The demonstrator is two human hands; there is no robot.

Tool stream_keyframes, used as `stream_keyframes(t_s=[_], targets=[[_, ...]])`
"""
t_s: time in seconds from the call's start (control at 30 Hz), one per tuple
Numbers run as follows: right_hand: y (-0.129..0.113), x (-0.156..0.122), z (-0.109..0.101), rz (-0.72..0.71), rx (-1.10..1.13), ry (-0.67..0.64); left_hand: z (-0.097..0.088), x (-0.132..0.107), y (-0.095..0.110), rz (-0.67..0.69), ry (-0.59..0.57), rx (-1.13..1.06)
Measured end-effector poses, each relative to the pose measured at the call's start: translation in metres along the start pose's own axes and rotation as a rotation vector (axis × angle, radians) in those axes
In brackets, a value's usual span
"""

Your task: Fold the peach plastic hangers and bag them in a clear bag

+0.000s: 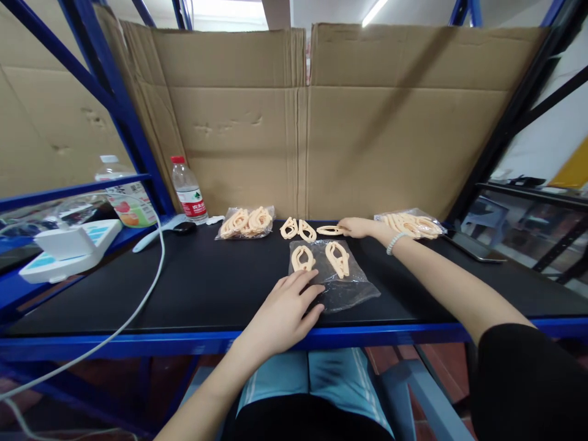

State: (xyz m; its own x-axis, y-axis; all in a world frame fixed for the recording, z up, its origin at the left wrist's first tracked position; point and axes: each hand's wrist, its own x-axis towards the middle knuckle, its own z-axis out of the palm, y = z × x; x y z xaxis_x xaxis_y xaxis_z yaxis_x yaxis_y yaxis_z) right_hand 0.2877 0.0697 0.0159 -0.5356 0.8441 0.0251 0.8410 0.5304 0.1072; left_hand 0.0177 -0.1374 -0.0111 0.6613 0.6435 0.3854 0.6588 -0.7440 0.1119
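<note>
My left hand point(287, 309) lies with its fingers spread at the left side of a clear plastic bag point(349, 294). Its fingertips reach the lower end of a peach plastic clip point(303, 260) on the bag. A second clip point(338, 260) rests on the bag, to the right. Farther back, my right hand point(359, 227) pinches the right end of another peach clip point(329, 230), low over the table. Two loose clips, a left one point(289, 228) and a right one point(306, 231), lie beside it.
Filled clip bags lie at the back: a left bag point(247, 223) and a right bag point(410, 223). A red-capped water bottle point(190, 193) stands by the cardboard wall point(239, 135). Leftward are a white cable point(154, 288), a power strip point(73, 251) and a juice bottle point(131, 205).
</note>
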Motion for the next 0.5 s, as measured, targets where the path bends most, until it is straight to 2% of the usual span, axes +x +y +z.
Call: stream_keyframes(t_s=[0.13, 0.2, 0.3, 0.4, 0.5], targets=[[-0.001, -0.054, 0.005, 0.043, -0.001, 0.012, 0.001, 0.001, 0.0, 0.005, 0.001, 0.012], [-0.006, -0.083, 0.011, 0.093, 0.012, 0.102, 0.002, 0.001, 0.0, 0.012, 0.003, 0.016], [-0.017, -0.122, 0.022, 0.041, 0.036, 0.225, 0.003, 0.0, 0.0, 0.013, 0.011, 0.019], [-0.032, -0.155, 0.029, -0.046, 0.064, 0.281, 0.003, 0.0, 0.0, 0.01, 0.025, 0.014], [-0.053, -0.185, 0.032, 0.0, 0.064, 0.354, 0.004, 0.0, -0.001, 0.001, 0.025, 0.005]])
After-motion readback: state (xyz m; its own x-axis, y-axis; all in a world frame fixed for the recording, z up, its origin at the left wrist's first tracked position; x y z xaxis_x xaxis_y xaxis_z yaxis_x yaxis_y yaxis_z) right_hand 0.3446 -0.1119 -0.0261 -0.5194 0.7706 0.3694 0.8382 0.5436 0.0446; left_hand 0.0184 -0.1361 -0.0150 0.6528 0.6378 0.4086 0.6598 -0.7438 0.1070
